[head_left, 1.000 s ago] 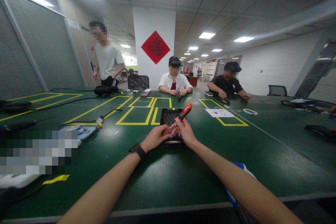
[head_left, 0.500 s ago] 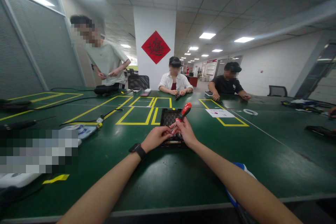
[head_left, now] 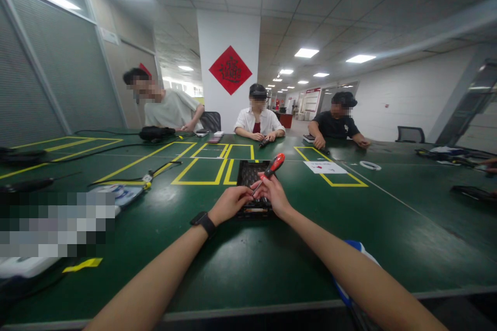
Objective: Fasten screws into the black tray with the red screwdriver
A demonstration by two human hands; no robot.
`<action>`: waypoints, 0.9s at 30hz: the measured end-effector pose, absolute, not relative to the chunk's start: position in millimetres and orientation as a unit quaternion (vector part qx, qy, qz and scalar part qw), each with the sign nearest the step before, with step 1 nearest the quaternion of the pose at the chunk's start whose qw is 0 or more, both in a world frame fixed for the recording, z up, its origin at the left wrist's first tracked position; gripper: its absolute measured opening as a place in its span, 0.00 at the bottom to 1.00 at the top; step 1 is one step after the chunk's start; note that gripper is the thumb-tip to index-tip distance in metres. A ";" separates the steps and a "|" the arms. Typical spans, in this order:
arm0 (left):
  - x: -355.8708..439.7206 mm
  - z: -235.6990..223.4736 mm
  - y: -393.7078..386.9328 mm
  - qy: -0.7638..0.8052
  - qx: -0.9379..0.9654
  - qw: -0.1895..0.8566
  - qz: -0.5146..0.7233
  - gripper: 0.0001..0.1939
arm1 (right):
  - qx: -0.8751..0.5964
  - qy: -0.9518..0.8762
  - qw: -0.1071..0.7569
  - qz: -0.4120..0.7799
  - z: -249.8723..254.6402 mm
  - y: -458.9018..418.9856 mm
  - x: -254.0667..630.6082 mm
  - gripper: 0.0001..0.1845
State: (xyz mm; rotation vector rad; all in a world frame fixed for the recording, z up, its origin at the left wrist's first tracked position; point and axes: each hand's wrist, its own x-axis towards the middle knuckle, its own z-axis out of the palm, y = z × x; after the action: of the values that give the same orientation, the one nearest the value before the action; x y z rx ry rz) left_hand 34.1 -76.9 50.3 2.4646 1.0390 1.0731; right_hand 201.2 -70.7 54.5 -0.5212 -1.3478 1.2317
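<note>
My right hand is closed on a red and black screwdriver, whose handle tilts up to the right and whose shaft slants down toward my left fingers. My left hand has its fingers pinched together near the screwdriver's tip; whatever they hold, if anything, is too small to make out. Both hands are over a black plastic crate on the green table, its inside partly hidden by them. A dark watch is on my left wrist.
Yellow tape rectangles mark the green table. A white paper and a white ring lie to the right. Cables and a pixelated object are at left. A blue-white item lies under my right forearm. Several people sit or lean across the table.
The person at far left has bent down lower and shifted right toward the table. My hands and the screwdriver have hardly moved.
</note>
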 end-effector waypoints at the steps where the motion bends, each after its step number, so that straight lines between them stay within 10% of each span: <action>1: 34.0 50.2 -76.9 0.354 0.849 0.133 0.368 0.09 | -0.223 -0.574 0.581 0.533 54.1 -70.1 201.3 0.15; 27: 35.0 48.5 -77.4 0.395 0.841 0.116 0.351 0.11 | -0.231 -0.579 0.590 0.513 56.1 -71.3 200.3 0.13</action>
State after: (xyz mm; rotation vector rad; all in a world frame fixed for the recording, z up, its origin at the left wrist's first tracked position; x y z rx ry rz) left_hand 35.0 -77.4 48.5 2.4639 1.1574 1.0269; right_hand 200.3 -71.3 56.1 -0.5383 -1.3480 1.1955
